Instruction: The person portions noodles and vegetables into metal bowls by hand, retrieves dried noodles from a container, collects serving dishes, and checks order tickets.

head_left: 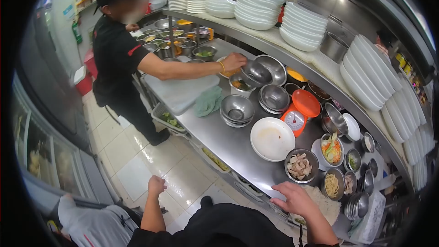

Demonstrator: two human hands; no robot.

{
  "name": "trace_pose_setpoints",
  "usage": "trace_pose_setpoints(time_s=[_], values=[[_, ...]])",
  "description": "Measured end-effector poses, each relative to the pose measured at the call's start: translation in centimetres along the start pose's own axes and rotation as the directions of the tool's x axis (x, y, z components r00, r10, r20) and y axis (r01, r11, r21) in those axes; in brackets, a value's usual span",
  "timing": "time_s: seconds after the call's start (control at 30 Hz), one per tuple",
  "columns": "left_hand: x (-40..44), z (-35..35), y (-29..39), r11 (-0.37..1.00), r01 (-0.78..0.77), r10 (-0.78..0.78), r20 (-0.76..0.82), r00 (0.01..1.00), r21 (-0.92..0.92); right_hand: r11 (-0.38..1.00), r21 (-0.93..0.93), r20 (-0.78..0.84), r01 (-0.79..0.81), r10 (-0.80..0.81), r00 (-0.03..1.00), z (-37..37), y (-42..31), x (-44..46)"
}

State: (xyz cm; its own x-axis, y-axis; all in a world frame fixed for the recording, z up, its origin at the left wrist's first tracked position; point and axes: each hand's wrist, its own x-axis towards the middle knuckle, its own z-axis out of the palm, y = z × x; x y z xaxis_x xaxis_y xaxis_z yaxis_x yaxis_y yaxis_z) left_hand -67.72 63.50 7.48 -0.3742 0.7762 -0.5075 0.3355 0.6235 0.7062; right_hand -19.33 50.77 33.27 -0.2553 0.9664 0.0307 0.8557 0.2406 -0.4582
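My left hand [157,185] is raised over the floor, away from the counter, with its fingers curled in and nothing visible in them. Over the counter's near edge, my right hand [296,199] has its fingers stretched out and holds nothing. Just beyond its fingertips stands a metal bowl of sliced meat [300,166]. A cloth [322,203] lies beside that hand. Close by are a metal bowl of noodles [331,185] and a bowl of shredded vegetables [331,150]. A stained white plate [272,139] sits further along.
A co-worker [116,50] stands at the left, one hand holding a metal bowl [257,71]. Behind the plate is an orange kitchen scale [295,120]. Stacked metal bowls [237,109] and a green cloth [209,101] lie on the counter. White bowls [258,9] fill the shelf.
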Motion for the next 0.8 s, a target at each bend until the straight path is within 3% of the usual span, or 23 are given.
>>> trace_pose_setpoints(time_s=[0.03,0.13,0.17,0.27,0.37,0.47,0.57,0.63,0.73,0.8], values=[[0.7,0.1,0.0,0.997,0.008,-0.007,-0.011,1.000,0.075,1.000,-0.017,-0.011,-0.001,0.001,1.000,-0.1,-0.3,0.5],[2.6,1.3,0.9,0.998,-0.046,0.040,0.122,0.992,0.050,0.999,-0.043,-0.045,-0.026,0.024,0.999,0.2,-0.3,1.0],[3.7,1.8,0.8,0.998,-0.011,0.023,0.204,0.979,-0.062,0.998,-0.048,-0.052,-0.041,0.039,0.998,0.2,-0.2,1.1],[5.2,3.2,0.9,0.995,-0.089,0.098,0.316,0.944,-0.042,0.996,-0.057,-0.035,-0.072,0.070,0.997,-0.3,-0.1,1.4],[5.2,4.5,2.3,0.960,-0.222,0.173,0.266,0.948,0.168,0.997,-0.022,-0.047,-0.077,0.076,0.996,-0.8,0.3,0.9],[2.9,5.2,6.4,0.993,-0.107,0.079,0.359,0.930,0.057,0.989,-0.032,-0.174,-0.142,0.135,0.975,-1.4,1.9,-1.3],[-0.4,6.9,13.4,0.924,-0.372,0.379,0.338,0.861,-0.090,0.985,0.014,-0.247,-0.173,0.171,0.954,-2.0,2.4,-2.7],[-1.4,8.8,18.6,0.835,-0.522,0.548,0.352,0.759,-0.177,0.984,0.031,-0.262,-0.176,0.178,0.949,-1.7,3.4,-3.6],[-3.0,13.5,27.0,0.900,-0.329,0.423,0.388,0.819,-0.286,0.985,0.015,-0.339,-0.173,0.168,0.926,-2.4,4.3,-6.1],[-3.8,16.6,31.2,0.940,-0.269,0.336,0.426,0.840,-0.209,0.980,-0.016,-0.338,-0.196,0.180,0.924,-2.1,5.5,-7.9]])
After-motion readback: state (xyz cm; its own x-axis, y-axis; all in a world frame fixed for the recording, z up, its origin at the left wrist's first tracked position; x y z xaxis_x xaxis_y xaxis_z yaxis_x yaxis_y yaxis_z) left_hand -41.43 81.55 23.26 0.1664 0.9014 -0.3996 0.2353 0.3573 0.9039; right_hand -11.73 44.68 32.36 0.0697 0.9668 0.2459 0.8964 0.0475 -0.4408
